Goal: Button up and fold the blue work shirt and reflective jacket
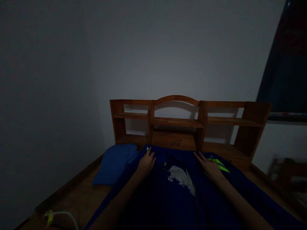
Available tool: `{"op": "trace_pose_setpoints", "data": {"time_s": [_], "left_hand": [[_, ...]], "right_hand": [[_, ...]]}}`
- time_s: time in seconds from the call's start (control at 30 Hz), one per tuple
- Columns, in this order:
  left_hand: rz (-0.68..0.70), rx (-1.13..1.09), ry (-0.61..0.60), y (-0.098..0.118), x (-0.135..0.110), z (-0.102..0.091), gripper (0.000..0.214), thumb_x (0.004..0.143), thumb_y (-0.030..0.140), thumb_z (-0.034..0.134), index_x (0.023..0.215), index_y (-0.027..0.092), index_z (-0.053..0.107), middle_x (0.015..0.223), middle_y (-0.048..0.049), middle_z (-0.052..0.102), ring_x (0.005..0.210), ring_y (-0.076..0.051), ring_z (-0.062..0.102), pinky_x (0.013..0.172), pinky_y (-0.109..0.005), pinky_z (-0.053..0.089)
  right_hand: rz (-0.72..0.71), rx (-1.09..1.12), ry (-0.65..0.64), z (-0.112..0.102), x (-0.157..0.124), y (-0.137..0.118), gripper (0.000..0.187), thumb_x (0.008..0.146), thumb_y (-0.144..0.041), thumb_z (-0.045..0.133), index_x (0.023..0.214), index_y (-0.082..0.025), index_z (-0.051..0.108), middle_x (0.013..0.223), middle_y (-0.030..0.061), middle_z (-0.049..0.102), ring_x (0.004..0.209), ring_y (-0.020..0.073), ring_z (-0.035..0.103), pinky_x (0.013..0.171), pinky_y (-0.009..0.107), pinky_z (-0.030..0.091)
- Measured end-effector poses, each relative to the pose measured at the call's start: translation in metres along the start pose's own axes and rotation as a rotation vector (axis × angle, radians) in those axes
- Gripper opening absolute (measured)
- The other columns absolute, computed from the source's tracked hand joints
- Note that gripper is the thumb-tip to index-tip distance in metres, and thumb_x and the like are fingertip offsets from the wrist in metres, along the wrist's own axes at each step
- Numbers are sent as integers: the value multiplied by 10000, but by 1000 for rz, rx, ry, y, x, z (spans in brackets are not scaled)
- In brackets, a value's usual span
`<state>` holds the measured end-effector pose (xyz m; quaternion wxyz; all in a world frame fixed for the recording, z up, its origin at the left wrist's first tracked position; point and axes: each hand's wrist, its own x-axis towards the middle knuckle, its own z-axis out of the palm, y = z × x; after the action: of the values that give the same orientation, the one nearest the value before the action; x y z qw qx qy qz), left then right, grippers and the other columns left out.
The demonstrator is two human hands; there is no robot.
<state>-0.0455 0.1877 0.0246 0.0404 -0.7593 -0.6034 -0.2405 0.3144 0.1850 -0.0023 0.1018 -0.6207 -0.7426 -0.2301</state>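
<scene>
Your left hand [146,163] and right hand [209,166] lie flat on the dark blue garment [168,198], fingers stretched out and slightly apart, clasping nothing. The garment spreads just in front of the wooden shelf [176,122] — a lighter blue cloth [115,163] sits before the shelf's left end.

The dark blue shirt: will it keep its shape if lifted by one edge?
Unlikely: the dark blue shirt lies limp on the desk, so it should sag. Thin cloth, likely light. Pushed by the left hand or right hand, it may wrinkle.
</scene>
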Motion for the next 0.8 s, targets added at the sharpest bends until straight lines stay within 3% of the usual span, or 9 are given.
{"op": "trace_pose_setpoints", "data": {"time_s": [0.07,0.17,0.27,0.37,0.47,0.6,0.67,0.73,0.8], "left_hand": [[-38,-18,23,-9,-35,-21,379,910,362,369,1225,205,508,1377,-106,396,1152,-223,515,934,-319,441],[-154,-75,-14,-31,-113,-41,513,828,529,454,1243,231,488,1293,-88,469,1100,-231,543,904,-340,462],[-319,-91,-6,-59,-190,-41,600,732,561,555,1220,215,511,1240,-106,511,1085,-273,545,927,-391,448],[-401,-147,-6,-78,-237,-36,406,783,535,488,1006,219,608,1058,-83,604,979,-262,590,900,-394,466],[-371,-208,-20,-83,-253,-38,304,843,445,390,821,247,620,910,-50,640,916,-238,607,880,-373,484],[-384,-143,64,-79,-254,-48,337,805,256,350,1009,285,616,1093,-45,635,1057,-257,571,931,-400,458],[-404,-100,62,-75,-250,-59,428,779,194,308,1077,274,604,1193,-57,592,1023,-269,593,899,-422,468],[-383,-117,-13,-68,-245,-76,445,779,206,297,1098,260,602,1220,-63,577,964,-265,620,875,-420,478],[-345,-204,-132,-55,-241,-96,421,783,299,360,1141,274,579,1174,-49,607,980,-266,617,881,-409,479]], "right_hand": [[97,-51,26,-23,-1,-17,613,719,-74,414,1318,-202,441,1286,181,493,746,282,641,609,394,480],[94,94,73,-64,-4,-65,353,857,-247,384,1158,-181,557,1046,178,619,780,285,640,623,366,461],[44,335,-59,-83,-2,-126,434,862,-540,382,930,-193,634,878,145,660,770,293,643,644,364,453],[133,562,-230,-72,12,-176,558,763,-691,444,779,-172,651,857,164,667,852,325,630,701,370,446],[237,704,-291,-52,32,-204,547,728,-674,511,848,-161,656,919,174,664,916,342,613,701,368,446],[284,808,-280,-40,47,-217,463,789,-414,538,1196,-195,531,950,90,672,837,245,646,663,291,460],[287,849,-221,-43,51,-215,624,795,-283,498,1384,-215,307,1009,57,660,855,198,642,714,261,460],[261,919,-107,-52,58,-209,751,789,-217,456,1453,-219,105,1034,44,650,856,175,633,758,253,454],[224,1045,39,-64,70,-197,812,762,-179,449,1464,-211,42,1037,42,648,834,164,626,763,247,458]]}}
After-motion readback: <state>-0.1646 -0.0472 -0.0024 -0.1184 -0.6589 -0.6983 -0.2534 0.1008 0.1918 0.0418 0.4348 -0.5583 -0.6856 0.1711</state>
